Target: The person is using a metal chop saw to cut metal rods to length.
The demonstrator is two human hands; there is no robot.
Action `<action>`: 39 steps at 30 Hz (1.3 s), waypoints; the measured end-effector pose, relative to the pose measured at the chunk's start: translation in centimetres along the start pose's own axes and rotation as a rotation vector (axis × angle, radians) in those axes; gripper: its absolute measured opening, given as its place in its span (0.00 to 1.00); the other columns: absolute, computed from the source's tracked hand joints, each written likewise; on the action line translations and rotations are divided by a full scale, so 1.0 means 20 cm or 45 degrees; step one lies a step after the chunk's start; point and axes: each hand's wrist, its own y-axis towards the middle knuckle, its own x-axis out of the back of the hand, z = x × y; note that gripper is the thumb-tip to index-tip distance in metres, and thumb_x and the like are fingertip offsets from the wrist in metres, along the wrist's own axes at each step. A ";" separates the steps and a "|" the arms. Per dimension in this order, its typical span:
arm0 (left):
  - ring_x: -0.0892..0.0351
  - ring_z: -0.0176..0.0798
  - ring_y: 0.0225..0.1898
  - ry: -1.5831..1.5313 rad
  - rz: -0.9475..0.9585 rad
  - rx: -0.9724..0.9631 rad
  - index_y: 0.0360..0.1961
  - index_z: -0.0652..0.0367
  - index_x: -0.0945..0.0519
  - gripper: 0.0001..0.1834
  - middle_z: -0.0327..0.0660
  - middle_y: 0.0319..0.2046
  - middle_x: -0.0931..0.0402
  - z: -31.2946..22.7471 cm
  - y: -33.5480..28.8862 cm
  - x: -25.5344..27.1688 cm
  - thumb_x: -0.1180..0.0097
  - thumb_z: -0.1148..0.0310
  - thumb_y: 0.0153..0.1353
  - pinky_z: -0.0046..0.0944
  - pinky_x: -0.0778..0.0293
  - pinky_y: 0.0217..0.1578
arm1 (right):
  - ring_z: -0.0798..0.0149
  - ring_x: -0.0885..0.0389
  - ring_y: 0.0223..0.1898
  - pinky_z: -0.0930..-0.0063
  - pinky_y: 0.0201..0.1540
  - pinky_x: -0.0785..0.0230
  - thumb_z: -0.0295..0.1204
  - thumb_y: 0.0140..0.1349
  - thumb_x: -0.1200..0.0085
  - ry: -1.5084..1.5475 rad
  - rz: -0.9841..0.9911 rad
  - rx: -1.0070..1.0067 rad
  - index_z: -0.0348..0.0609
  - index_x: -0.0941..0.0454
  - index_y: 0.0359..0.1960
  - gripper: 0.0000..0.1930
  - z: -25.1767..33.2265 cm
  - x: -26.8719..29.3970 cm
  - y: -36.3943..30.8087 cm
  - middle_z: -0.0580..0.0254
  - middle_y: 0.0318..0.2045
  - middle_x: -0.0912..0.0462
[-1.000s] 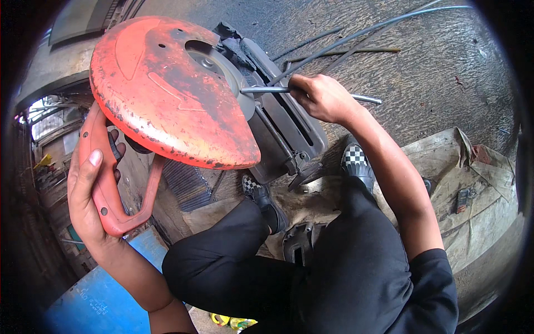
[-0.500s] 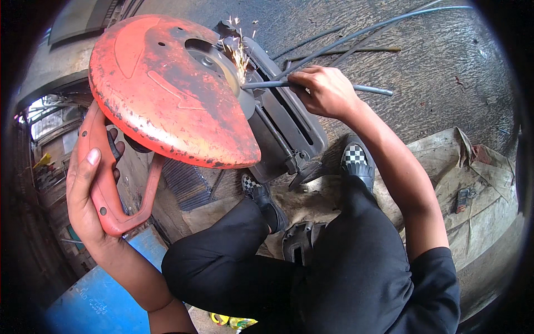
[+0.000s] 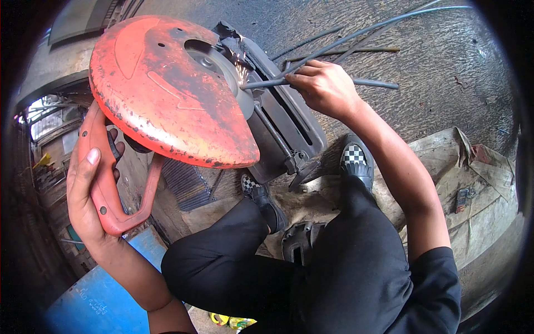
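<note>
A cut-off saw with a worn red guard (image 3: 167, 100) fills the upper left, its grey disc (image 3: 243, 104) showing past the guard's edge. Wrapped round the saw's red loop handle (image 3: 99, 195) is my left hand (image 3: 83, 189), thumb on the near side and fingers partly hidden behind. My right hand (image 3: 322, 89) is closed around a thin grey metal rod (image 3: 375, 84). The rod's left end touches the disc, and small sparks (image 3: 241, 71) rise there. Below lies the saw's dark metal base (image 3: 278, 133) with a threaded clamp screw (image 3: 273, 131).
Long metal rods (image 3: 378, 26) lie on the rough floor beyond my right hand. A bundle of short dark rods (image 3: 189, 186) sits below the guard. My shoes rest close to the base. A dirty cloth sheet (image 3: 484, 206) spreads at right; a blue panel (image 3: 111, 284) is lower left.
The sparks have become fewer and smaller. My right hand and the rod have shifted and turned slightly, while my left hand stays on the handle.
</note>
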 end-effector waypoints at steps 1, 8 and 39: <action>0.26 0.36 0.42 0.008 0.023 -0.015 0.59 0.70 0.33 0.32 0.47 0.51 0.27 0.00 0.00 0.00 0.43 0.62 0.56 0.31 0.30 0.42 | 0.59 0.19 0.36 0.66 0.34 0.25 0.27 0.51 0.48 0.002 -0.021 0.027 0.47 0.18 0.33 0.09 0.01 0.00 -0.01 0.63 0.28 0.19; 0.25 0.33 0.40 0.078 0.022 0.052 0.59 0.70 0.34 0.32 0.48 0.49 0.27 0.01 0.01 0.02 0.43 0.65 0.55 0.25 0.29 0.36 | 0.45 0.20 0.31 0.54 0.38 0.28 0.36 0.57 0.55 0.420 0.368 -0.660 0.41 0.20 0.34 0.14 0.04 -0.03 -0.07 0.45 0.23 0.21; 0.23 0.35 0.42 0.057 -0.024 0.000 0.59 0.69 0.33 0.33 0.47 0.51 0.27 -0.01 -0.01 -0.02 0.43 0.62 0.55 0.24 0.30 0.36 | 0.46 0.21 0.29 0.56 0.30 0.28 0.23 0.49 0.49 0.273 0.130 -0.125 0.37 0.26 0.47 0.20 0.05 -0.11 -0.09 0.50 0.30 0.24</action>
